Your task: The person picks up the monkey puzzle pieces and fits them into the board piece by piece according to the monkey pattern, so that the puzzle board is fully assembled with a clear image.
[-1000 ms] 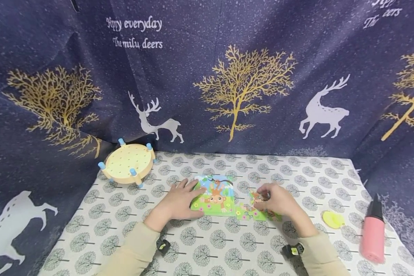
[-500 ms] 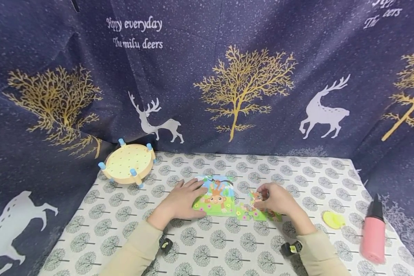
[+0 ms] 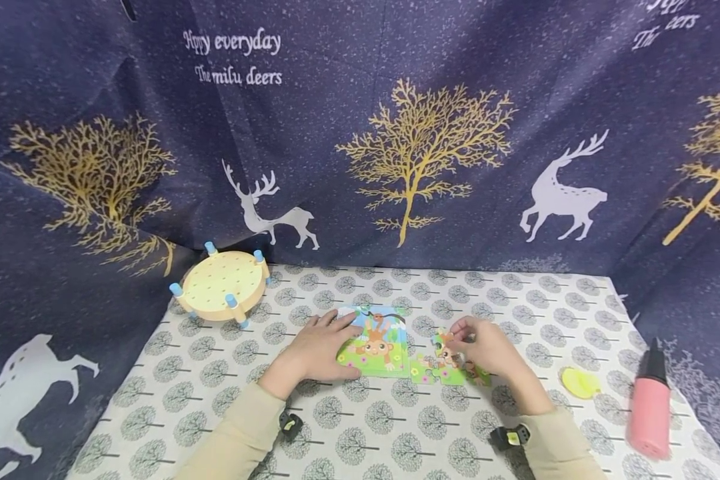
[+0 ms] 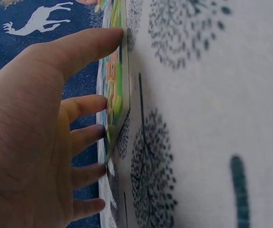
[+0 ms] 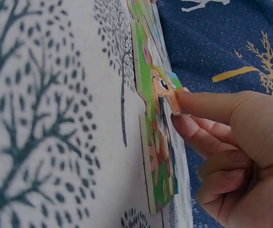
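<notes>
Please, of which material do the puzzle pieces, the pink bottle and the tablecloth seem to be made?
Puzzle pieces: probably thin wood or thick card with a smooth printed face; cut edges look pale.
Pink bottle: likely plastic, smooth, judging by its even colour.
Tablecloth: looks like matte fabric; no shine shows on its print.

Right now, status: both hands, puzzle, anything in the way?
Left hand spread at left edge of monkey board. Right hand pinches tilted puzzle piece by laid pieces. Yellow item, pink bottle off right, not in the way.
</notes>
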`<act>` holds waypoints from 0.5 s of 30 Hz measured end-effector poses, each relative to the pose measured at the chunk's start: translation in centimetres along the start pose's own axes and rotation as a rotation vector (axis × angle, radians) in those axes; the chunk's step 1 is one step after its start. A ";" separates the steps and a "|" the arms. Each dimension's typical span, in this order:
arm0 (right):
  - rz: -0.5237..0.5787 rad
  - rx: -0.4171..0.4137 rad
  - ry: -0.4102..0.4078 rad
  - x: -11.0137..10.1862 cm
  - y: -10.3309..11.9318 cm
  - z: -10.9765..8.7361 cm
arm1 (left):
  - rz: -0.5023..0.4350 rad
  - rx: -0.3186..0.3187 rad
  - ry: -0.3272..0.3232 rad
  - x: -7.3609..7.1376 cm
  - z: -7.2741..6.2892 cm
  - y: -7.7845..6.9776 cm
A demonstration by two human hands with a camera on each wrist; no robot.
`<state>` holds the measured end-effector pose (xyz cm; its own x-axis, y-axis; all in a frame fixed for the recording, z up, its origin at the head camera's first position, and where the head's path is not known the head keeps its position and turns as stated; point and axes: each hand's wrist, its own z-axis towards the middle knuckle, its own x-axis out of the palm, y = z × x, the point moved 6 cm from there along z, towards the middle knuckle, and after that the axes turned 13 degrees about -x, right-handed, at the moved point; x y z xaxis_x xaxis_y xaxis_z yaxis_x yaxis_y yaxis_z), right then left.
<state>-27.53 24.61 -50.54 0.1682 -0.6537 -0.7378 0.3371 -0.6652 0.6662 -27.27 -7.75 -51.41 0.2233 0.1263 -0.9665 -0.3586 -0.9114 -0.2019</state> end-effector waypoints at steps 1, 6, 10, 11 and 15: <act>-0.010 -0.006 -0.002 -0.1 0.0 0.0 | -0.001 -0.004 0.000 0.0 0.0 0.0; 0.005 -0.001 -0.016 -0.4 -0.2 -0.1 | -0.013 -0.014 0.003 -0.1 0.0 0.0; 0.022 -0.006 -0.033 -0.6 0.1 -0.1 | -0.022 -0.021 0.003 -0.1 0.1 0.1; 0.018 -0.011 -0.037 -0.7 0.2 -0.1 | -0.026 -0.020 0.000 -0.1 0.1 0.2; 0.033 -0.022 -0.069 -0.6 0.5 0.2 | -0.029 -0.021 -0.009 -0.2 0.1 0.3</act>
<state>-27.60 24.56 -49.74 0.1150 -0.6989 -0.7059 0.3532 -0.6354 0.6867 -27.49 -7.97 -51.27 0.2253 0.1562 -0.9617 -0.3330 -0.9153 -0.2267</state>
